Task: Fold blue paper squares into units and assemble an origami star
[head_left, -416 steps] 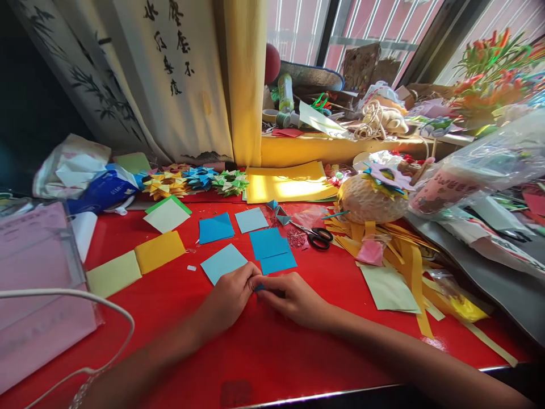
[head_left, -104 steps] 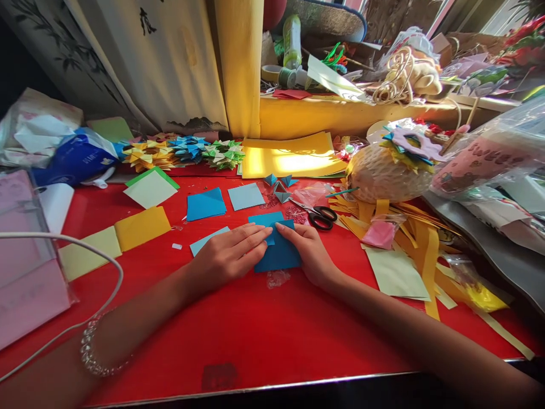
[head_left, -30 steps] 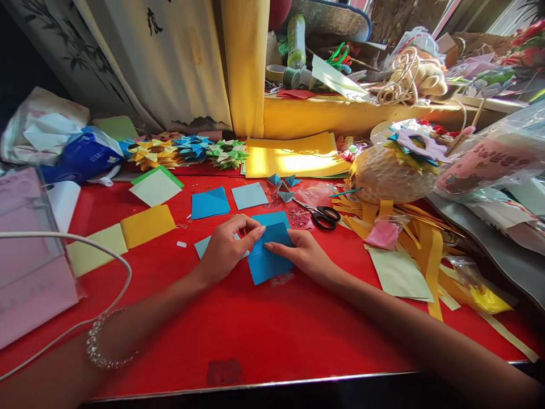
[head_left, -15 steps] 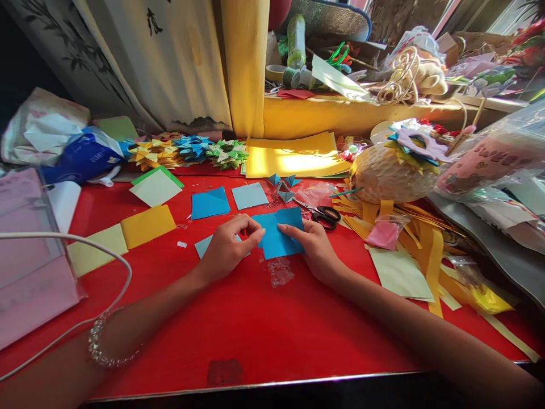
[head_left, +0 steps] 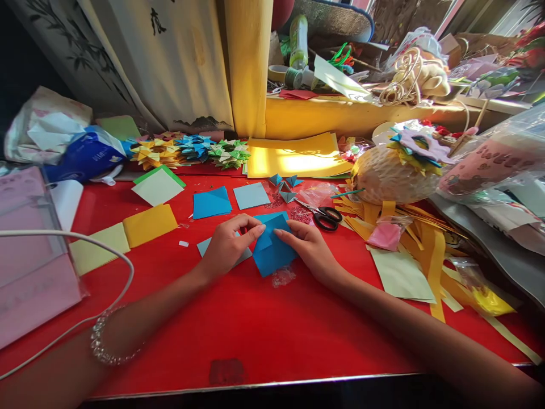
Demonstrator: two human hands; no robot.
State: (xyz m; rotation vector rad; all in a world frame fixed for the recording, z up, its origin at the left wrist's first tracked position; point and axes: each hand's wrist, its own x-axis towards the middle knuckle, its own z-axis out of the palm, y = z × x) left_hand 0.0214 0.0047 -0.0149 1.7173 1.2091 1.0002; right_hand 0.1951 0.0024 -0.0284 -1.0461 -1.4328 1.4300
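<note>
Between my two hands, just above the red table, are blue paper sheets, one turned at an angle over another. My left hand pinches their left edge between thumb and fingers. On the right side my right hand grips them, thumb on top. Partly behind my left hand lies a light blue paper square. Farther back are a stack of blue squares, another light blue square and small folded blue paper pieces. Black-handled scissors rest beyond my right hand.
Yellow papers lie to the left, near a pink folder and a white cable. Folded paper stars line the back. At right are yellow strips, small plastic bags and a netted round object.
The blue sheets have turned and separated at an angle, the front one tilting downward toward me. Both hands keep their grip, and the view has shifted slightly.
</note>
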